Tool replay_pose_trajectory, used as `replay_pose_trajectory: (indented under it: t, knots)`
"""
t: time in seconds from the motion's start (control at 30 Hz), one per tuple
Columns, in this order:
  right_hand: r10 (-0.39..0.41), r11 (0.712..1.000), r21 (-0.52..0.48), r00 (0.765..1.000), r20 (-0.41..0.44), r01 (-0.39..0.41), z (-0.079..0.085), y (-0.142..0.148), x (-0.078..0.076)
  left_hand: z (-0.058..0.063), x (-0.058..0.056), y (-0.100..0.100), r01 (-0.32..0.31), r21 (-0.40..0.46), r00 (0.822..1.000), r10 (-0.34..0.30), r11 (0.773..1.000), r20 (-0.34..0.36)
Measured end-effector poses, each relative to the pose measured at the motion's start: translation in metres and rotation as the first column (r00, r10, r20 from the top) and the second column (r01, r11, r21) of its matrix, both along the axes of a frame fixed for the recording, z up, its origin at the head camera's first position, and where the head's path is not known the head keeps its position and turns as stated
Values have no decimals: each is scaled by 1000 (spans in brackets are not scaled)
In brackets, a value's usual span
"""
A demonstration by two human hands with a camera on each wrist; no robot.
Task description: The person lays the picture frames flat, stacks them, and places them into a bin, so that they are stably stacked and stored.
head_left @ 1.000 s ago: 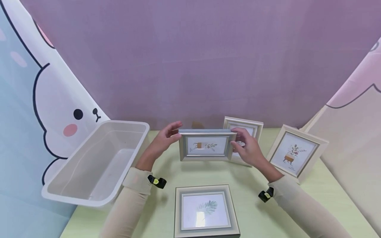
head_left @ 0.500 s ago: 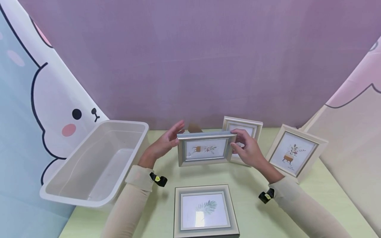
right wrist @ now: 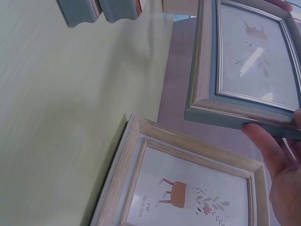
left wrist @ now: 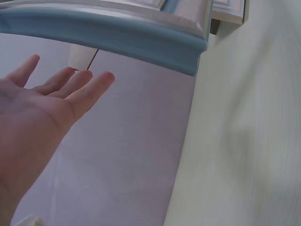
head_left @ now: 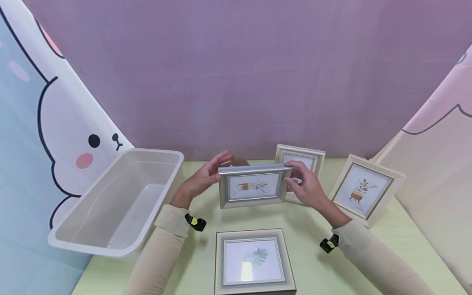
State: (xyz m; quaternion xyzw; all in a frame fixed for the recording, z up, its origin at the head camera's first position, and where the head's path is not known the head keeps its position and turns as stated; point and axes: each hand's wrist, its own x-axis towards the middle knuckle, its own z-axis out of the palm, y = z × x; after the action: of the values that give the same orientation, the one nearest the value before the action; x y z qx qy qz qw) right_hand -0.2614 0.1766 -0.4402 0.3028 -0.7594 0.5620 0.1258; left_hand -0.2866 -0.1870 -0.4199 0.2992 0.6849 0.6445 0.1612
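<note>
A silver-blue picture frame (head_left: 254,186) with a potted-plant print turned sideways is held above the table in the head view. My right hand (head_left: 304,184) pinches its right end between thumb and fingers. My left hand (head_left: 199,180) is at the left end, fingers extended behind the frame. In the left wrist view, those fingers (left wrist: 96,89) are straight and spread, near a pale stand leg (left wrist: 82,56) at the frame's back. Whether the left thumb touches the frame edge, I cannot tell. The right wrist view shows the held frame (right wrist: 204,70) above a standing frame (right wrist: 150,127).
A whitish plastic tub (head_left: 171,180) stands at the left. Two cream frames stand upright: one behind my right hand (head_left: 318,153), another at the right (head_left: 339,180). A leaf-print frame (head_left: 254,262) lies flat in front, stacked on another. A purple backdrop (head_left: 236,82) rises behind.
The held frame has tilted and come slightly lower and nearer. My left fingers have reached farther behind it, close to the brownish stand leg, which has shifted left. The right hand keeps its grip.
</note>
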Motion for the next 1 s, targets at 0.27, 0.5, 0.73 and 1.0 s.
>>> replay_pose_trajectory:
  t: [0.27, 0.5, 0.73, 1.0]
  knots:
    - [-23, 1000, 9, 1000, 3, 23, 1, -1, 1, 3, 4, -3, -50, -14, 999, 50, 999, 6]
    - [-36, 999, 4, 999, 7, 36, -1, -1, 0, 3, 6, -3, -113, -37, 994, 112, 993, -13]
    - [-63, 998, 28, 998, -28, 64, -2, 1, 0, 10, 16, 3, -308, -130, 951, 301, 942, -69]
    - [-80, 996, 27, 997, -14, 80, -3, 1, -2, 15, 24, 13, -426, -126, 902, 410, 896, -132]
